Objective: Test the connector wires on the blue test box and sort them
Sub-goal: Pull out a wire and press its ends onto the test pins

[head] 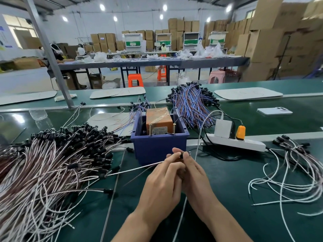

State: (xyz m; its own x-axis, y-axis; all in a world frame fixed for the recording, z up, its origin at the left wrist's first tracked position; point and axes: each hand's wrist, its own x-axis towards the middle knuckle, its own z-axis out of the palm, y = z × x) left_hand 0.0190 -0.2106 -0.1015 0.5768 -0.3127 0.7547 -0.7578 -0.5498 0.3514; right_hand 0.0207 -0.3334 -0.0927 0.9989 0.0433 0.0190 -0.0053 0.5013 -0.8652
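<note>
Over green belt, left hand and right hand (close together) pinch connector wire.

1. I saw cardboard boxes stacked high along the white back wall and the right side.
2. Round ceiling lights glowed overhead; a bright window sat far left.
3. A long grey table stood behind, orange stools beside it.
</note>
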